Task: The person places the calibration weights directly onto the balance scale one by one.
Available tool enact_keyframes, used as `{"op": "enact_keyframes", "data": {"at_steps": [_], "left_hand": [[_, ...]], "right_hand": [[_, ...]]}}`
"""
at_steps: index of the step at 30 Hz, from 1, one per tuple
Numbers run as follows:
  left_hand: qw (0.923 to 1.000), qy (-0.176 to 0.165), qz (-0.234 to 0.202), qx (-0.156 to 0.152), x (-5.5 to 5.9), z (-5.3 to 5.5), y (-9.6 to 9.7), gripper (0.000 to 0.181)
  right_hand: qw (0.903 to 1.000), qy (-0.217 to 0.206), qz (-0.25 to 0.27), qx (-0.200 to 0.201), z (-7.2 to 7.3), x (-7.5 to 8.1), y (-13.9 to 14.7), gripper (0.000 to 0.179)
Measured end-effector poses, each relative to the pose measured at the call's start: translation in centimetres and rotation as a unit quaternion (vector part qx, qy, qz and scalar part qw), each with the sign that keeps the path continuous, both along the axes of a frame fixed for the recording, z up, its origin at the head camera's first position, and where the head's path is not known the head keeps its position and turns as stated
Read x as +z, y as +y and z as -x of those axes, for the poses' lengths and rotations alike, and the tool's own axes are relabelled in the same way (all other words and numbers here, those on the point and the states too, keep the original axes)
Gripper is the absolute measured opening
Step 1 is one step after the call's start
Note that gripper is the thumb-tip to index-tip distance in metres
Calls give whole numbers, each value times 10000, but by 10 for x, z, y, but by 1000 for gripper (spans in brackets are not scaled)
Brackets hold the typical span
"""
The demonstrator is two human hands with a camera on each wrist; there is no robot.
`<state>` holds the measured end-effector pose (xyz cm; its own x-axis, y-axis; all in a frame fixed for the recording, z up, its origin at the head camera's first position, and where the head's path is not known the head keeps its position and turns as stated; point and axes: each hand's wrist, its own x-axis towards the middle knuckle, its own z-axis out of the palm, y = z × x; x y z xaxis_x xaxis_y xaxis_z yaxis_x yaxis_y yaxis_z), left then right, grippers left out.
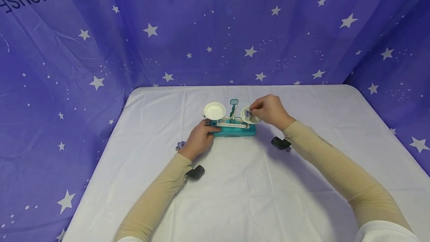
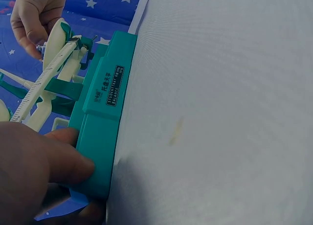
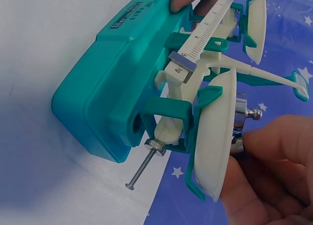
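Note:
A teal tray balance (image 1: 235,132) stands near the back of the white table, with a cream left pan (image 1: 215,111) and a cream right pan (image 1: 256,120). My left hand (image 1: 199,139) grips the left end of its base, the thumb lying along the front in the left wrist view. At the right pan, my right hand (image 1: 271,111) pinches a small metal weight (image 3: 236,144) between thumb and fingers. A larger shiny cylindrical weight (image 3: 241,110) with a knob sits beside it on that pan. The left pan holds nothing visible. A white ruled beam (image 3: 203,36) carries a grey-blue slider (image 3: 183,61).
Several small metal pieces (image 1: 180,145) lie left of my left hand. Another metal piece (image 1: 288,149) is below my right wrist, partly hidden by the black wrist camera (image 1: 280,143). A purple star-printed curtain (image 1: 201,29) surrounds the table's back and sides.

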<state>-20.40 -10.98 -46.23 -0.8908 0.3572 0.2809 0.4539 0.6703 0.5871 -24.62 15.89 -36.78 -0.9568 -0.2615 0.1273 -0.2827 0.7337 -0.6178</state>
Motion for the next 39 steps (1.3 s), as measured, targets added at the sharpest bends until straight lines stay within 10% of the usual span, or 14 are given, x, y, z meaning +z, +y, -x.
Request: {"op": "enact_keyframes", "data": {"at_steps": [39], "left_hand": [[10000, -80, 13, 9, 2, 0, 1, 36]], "right_hand": [[9998, -160, 63, -25, 0, -1, 3, 16]]}}
